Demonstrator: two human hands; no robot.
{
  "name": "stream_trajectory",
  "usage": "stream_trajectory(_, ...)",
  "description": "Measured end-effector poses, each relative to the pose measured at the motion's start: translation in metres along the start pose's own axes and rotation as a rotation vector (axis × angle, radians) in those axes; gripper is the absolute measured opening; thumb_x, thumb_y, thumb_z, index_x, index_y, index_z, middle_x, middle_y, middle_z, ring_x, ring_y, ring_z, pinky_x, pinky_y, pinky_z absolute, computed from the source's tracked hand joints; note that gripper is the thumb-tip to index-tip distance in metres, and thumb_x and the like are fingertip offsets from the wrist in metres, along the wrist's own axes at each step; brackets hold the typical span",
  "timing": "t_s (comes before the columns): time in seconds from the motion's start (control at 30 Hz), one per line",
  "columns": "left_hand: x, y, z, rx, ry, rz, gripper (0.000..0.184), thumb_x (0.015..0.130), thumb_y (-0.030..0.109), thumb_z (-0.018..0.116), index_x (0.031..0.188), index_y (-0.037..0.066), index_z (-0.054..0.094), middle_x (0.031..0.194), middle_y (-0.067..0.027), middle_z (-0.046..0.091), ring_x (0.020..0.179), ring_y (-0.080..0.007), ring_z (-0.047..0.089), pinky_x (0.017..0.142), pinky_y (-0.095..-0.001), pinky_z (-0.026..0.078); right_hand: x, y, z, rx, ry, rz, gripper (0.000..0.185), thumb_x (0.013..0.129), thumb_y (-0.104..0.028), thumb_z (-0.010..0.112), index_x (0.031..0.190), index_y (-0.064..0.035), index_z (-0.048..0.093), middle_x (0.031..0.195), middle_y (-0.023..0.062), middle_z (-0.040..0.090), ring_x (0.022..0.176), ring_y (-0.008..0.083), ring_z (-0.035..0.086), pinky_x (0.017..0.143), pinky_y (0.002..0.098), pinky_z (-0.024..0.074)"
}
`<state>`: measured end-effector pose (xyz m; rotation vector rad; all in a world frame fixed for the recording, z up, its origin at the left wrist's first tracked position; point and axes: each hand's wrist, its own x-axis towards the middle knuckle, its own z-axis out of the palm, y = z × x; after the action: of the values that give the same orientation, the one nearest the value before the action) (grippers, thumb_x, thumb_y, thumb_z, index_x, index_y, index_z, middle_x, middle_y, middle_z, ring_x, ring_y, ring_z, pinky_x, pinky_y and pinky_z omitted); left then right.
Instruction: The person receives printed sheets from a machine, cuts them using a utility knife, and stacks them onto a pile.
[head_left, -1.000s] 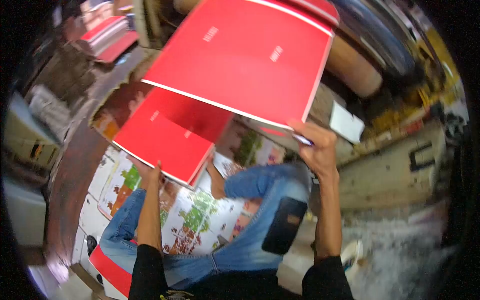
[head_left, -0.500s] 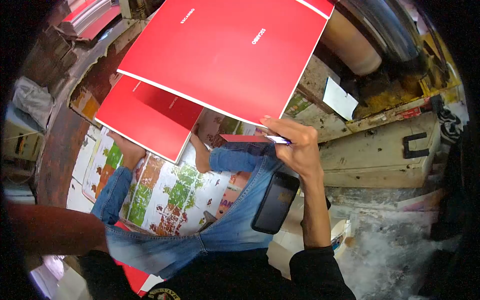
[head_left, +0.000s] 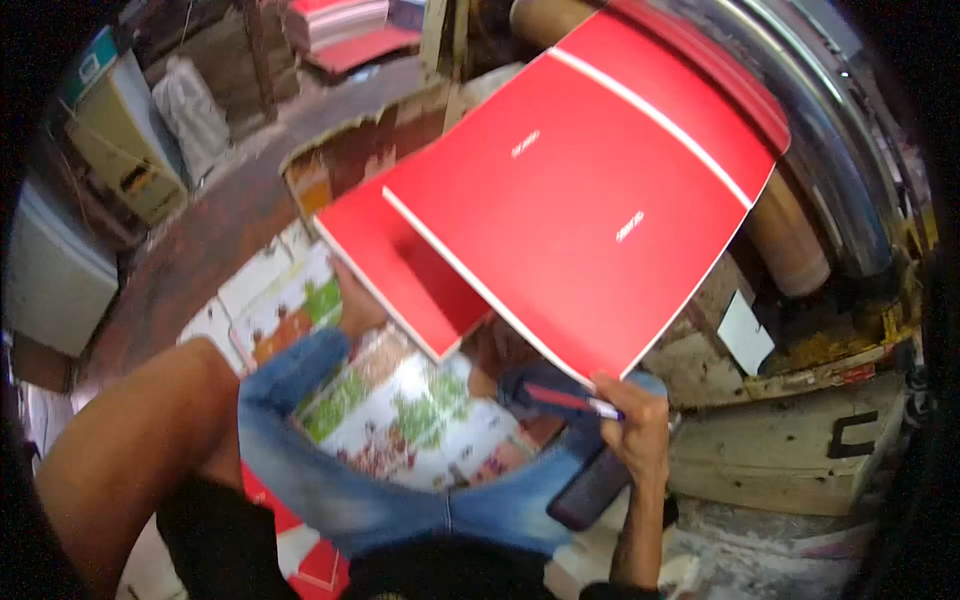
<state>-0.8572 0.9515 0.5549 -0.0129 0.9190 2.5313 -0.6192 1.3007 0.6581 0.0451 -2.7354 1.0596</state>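
My right hand [head_left: 637, 425] is closed around a slim knife-like tool [head_left: 562, 398] with a pale handle and a reddish, thin blade pointing left. Its fingertips are at the near corner of a large red printed sheet [head_left: 560, 215] with white lettering. That sheet slopes up to the rollers, where a white edge separates it from another red sheet [head_left: 690, 75]. Beneath its left side lie more red sheets [head_left: 400, 265] with white edges. My left arm [head_left: 150, 440] is bent at the left side; the left hand is out of view.
Metal rollers [head_left: 850, 190] and a brown roll [head_left: 790, 245] stand at the upper right. A black phone [head_left: 590, 490] rests on my thigh. Bare feet are beside the red sheets on a patterned floor cover [head_left: 420, 405]. A stack of red printed material [head_left: 340, 25] sits at the back.
The view has swung left, so the sheets and rollers appear further right and lower. My right hand stays at the sheet's near corner with the tool. The bent left arm shows more fully.
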Motion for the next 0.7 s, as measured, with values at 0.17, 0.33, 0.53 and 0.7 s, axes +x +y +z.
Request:
stream_trajectory(0.17, 0.068, -0.028, 0.002, -0.296, 0.039, 0.126, 0.095, 0.081, 0.085, 0.030, 0.145, 0.015, 0.037, 0.146, -0.0122, 0.043, 0.133, -0.0347, 0.042, 0.113, -0.0544, 0.030, 0.022, 0.024, -0.011, -0.064, 0.016, -0.045, 0.050, 0.061, 0.008, 0.057, 0.107, -0.0050, 0.071, 0.092, 0.0164, 0.072, 0.081, 0.0282, 0.072, 0.072, 0.0315, 0.0561)
stream_trajectory(0.33, 0.049, -0.002, -0.041, -0.300, 0.068, 0.218, 0.089, 0.084, 0.078, 0.032, 0.145, 0.013, 0.036, 0.146, -0.0120, 0.042, 0.134, -0.0336, 0.040, 0.113, -0.0535, 0.031, 0.020, -0.052, 0.007, -0.164, -0.182, -0.041, 0.051, 0.059, 0.008, 0.057, 0.107, -0.0046, 0.071, 0.093, 0.0162, 0.072, 0.080, 0.0270, 0.073, 0.069, 0.0320, 0.0574)
stream_trajectory(0.53, 0.037, 0.007, -0.011, -0.224, 0.102, 0.274, 0.081, 0.089, 0.067, 0.037, 0.146, 0.010, 0.035, 0.147, -0.0138, 0.040, 0.135, -0.0336, 0.039, 0.112, -0.0537, 0.030, 0.012, -0.057, 0.023, -0.081, -0.137, -0.149, 0.048, 0.061, 0.001, 0.061, 0.108, -0.0039, 0.070, 0.093, 0.0136, 0.071, 0.076, 0.0265, 0.072, 0.064, 0.0320, 0.0574)
stream_trajectory(0.7, 0.011, 0.011, 0.067, -0.008, -0.008, 0.141, 0.074, 0.093, 0.058, 0.041, 0.146, 0.007, 0.033, 0.148, -0.0153, 0.039, 0.136, -0.0335, 0.038, 0.112, -0.0538, 0.030, 0.000, -0.067, 0.009, -0.050, -0.114, -0.198, 0.052, 0.061, -0.005, 0.067, 0.113, -0.0048, 0.067, 0.101, 0.0108, 0.070, 0.072, 0.0237, 0.071, 0.062, 0.0327, 0.0581)
